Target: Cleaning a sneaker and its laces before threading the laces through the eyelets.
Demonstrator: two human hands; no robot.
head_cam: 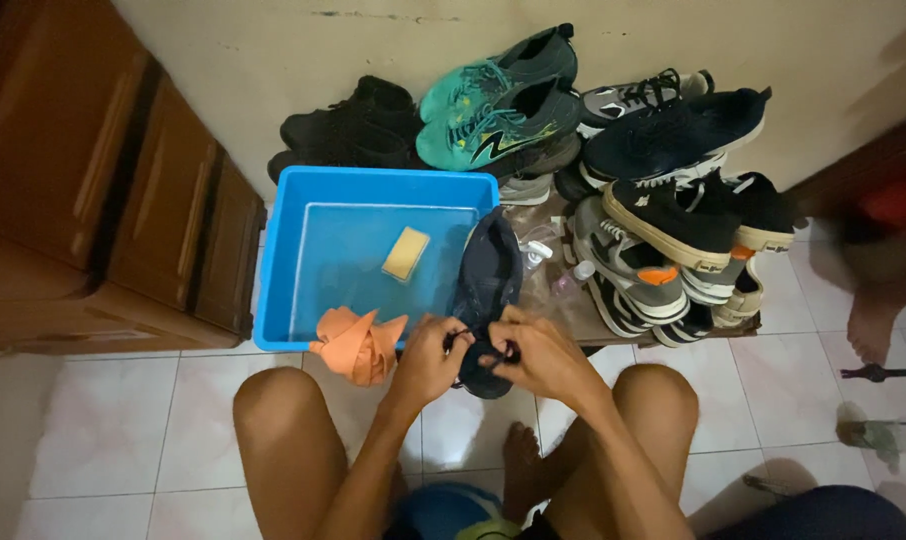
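Left hand (425, 362) and right hand (540, 355): each grip pinched closed on the black laces of the dark sneaker (488, 290), at its near end. Sneaker rests across the right rim of the blue plastic tub (273, 290). Yellow sponge (405, 253) inside the tub. Orange cloth (358, 345) at 9 o'clock of the left hand. Shoe pile (663, 220) at 1 o'clock, on the tiled floor (103, 430).

Dark navy shoe (489, 290); bright blue tub (285, 250); yellow sponge (405, 253); orange cloth (357, 345); teal sneakers (498, 100).
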